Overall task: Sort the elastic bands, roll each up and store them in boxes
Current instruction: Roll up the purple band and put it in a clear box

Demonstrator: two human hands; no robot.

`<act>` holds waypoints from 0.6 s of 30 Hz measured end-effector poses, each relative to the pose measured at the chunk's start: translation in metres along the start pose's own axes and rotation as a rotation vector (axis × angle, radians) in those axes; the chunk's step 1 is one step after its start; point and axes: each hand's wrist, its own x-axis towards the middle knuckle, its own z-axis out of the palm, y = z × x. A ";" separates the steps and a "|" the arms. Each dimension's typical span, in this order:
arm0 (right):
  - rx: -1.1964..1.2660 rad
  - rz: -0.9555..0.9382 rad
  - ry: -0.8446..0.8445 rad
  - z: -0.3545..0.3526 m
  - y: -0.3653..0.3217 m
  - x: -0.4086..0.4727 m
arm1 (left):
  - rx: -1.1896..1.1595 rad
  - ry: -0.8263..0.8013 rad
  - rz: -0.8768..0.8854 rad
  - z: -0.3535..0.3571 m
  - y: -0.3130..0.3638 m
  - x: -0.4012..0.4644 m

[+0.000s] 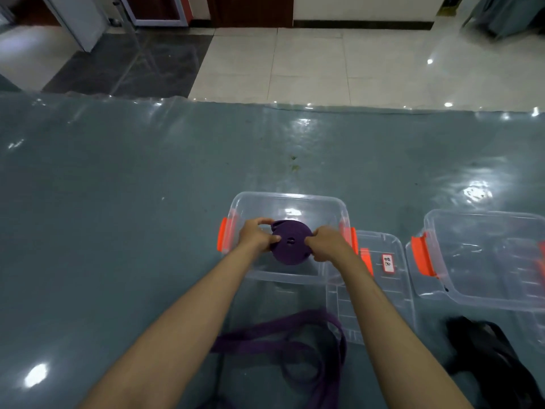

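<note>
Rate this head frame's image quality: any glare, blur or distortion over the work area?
Head view: ceiling-light glare spots the clear plastic sheet over the grey table and the floor; wide-angle distortion bows the table's far edge; the rolled purple elastic band is sharp enough, while the black band at the lower right is soft.

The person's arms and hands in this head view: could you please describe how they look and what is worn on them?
Both forearms are bare up to the frame edge, with no sleeves in view. The left hand and right hand wear no gloves; no watch, bracelet or ring is visible. No markings show on either arm.
</note>
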 end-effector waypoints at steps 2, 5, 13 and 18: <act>-0.013 0.030 -0.035 0.006 -0.001 0.009 | 0.008 0.014 -0.025 0.003 -0.005 0.012; -0.021 0.059 -0.052 0.011 0.000 0.021 | -0.001 0.029 -0.049 0.008 -0.011 0.026; -0.021 0.041 0.003 0.029 0.002 0.029 | 0.014 0.159 -0.062 0.016 -0.020 0.047; 0.000 0.017 0.029 0.030 0.006 0.033 | 0.107 0.154 -0.017 0.016 -0.021 0.052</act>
